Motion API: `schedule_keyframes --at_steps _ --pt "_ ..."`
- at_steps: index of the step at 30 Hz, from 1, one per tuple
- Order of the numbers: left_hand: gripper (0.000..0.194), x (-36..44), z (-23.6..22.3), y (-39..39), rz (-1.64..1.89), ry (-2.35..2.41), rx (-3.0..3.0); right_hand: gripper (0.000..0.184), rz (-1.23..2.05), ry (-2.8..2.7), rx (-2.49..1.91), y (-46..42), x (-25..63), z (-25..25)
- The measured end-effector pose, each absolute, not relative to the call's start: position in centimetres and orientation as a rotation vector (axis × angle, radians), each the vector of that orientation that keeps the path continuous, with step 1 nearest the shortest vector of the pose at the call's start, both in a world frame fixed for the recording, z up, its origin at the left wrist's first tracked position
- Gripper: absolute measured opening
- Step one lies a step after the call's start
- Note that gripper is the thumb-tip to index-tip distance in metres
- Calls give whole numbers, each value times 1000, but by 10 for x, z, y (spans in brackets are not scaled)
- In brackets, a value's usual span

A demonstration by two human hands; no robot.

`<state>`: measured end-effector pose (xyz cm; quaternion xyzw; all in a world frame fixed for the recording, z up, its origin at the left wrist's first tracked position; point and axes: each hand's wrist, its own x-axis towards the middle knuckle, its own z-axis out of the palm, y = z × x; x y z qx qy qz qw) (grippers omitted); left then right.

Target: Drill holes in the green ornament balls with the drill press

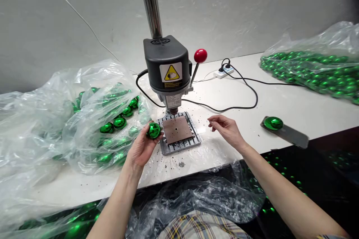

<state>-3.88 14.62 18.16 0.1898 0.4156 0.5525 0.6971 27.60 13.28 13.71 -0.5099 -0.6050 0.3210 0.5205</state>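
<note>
Green ball (153,130) gripped in left hand (141,148), held just beside slotted metal plate (182,149) under bench drill (166,63). Right hand (226,129) held half open, empty, near that plate. More balls seen in plastic bags (42,119) on the bench; another ball (273,123) rests on a metal strip (290,135).

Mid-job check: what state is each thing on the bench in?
left hand: holding a green bauble
right hand: open, empty, raised
bench drill: bit lowered toward pad
brown pad: one hole, on slotted metal base
left plastic bag: open, holding baubles
power strip: two plugs in
</note>
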Motion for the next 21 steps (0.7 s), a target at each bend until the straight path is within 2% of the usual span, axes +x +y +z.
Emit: schedule_keyframes --at_steps 2,7,10,14,17,21 --pt "14 -39 182 138 1234 904 397 26 812 -1447 -1230 127 268 139" --pt "24 -44 174 126 1176 892 403 26 831 -1457 -1257 116 250 142" --pt "20 -46 172 122 1142 888 402 28 833 -1455 -1277 117 249 143" --pt "22 -47 176 117 1156 918 360 35 735 -1371 -1333 124 265 146" --pt "13 -51 177 115 1118 946 336 47 688 -1339 -1373 121 283 144" --pt "25 -53 171 113 1078 899 349 37 761 -1368 -1397 99 299 133"
